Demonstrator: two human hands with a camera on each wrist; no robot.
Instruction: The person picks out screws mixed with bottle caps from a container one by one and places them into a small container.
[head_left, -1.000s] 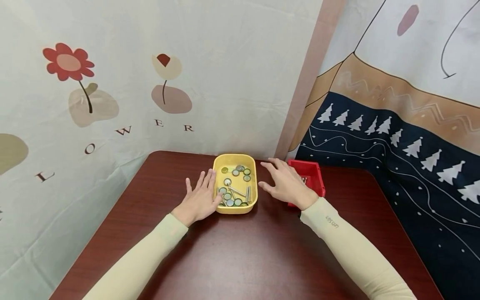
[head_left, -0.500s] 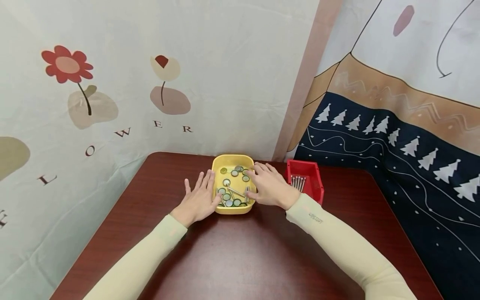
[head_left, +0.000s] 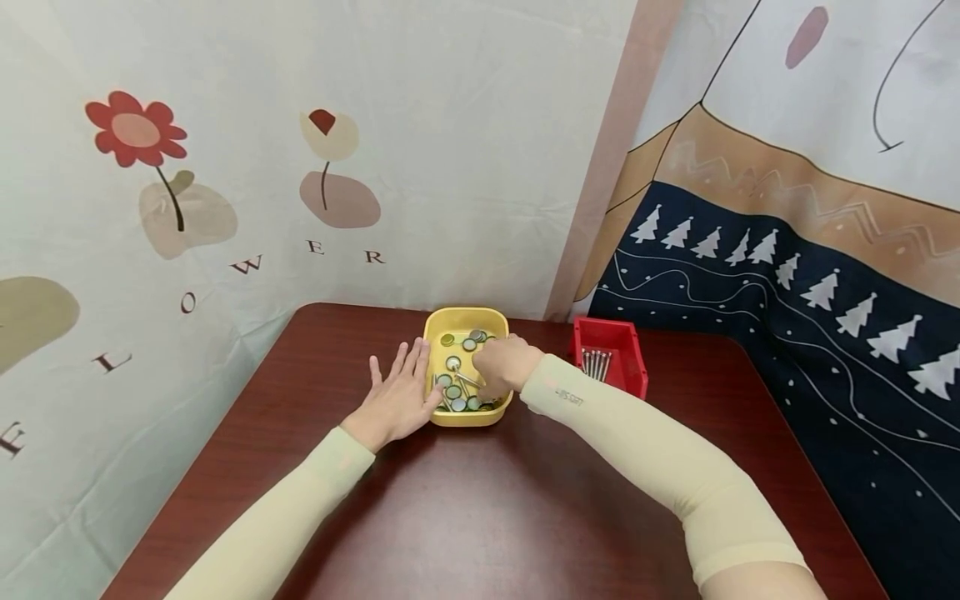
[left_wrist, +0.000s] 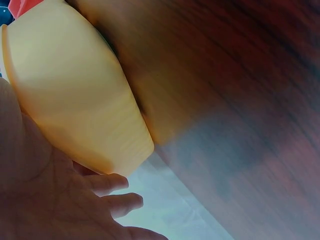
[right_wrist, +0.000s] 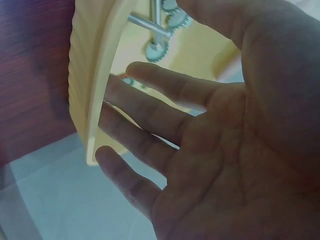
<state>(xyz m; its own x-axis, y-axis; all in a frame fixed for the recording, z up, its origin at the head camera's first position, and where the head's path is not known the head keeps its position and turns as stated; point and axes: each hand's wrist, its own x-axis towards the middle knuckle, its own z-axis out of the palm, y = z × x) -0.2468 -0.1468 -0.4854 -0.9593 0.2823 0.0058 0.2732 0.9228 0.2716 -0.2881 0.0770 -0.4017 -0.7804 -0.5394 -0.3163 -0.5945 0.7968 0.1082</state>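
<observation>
A yellow tray holds several round metal caps and metal rods. My left hand lies along its left side with fingers spread; in the left wrist view the hand is beside the tray's outer wall. Over the tray's right part, my right hand points its fingers down inside. The right wrist view shows that hand with loosely extended fingers near the tray's rim, a rod and a cap beyond them; nothing is visibly held.
To the right of the yellow tray is a red bin with several metal rods lying side by side. Both containers stand near the back edge of the dark wooden table, before the printed cloths.
My right hand has moved left from between the containers to inside the yellow tray, its fingers now pointing down. The red bin's rods have come into view. My left hand has stayed in place.
</observation>
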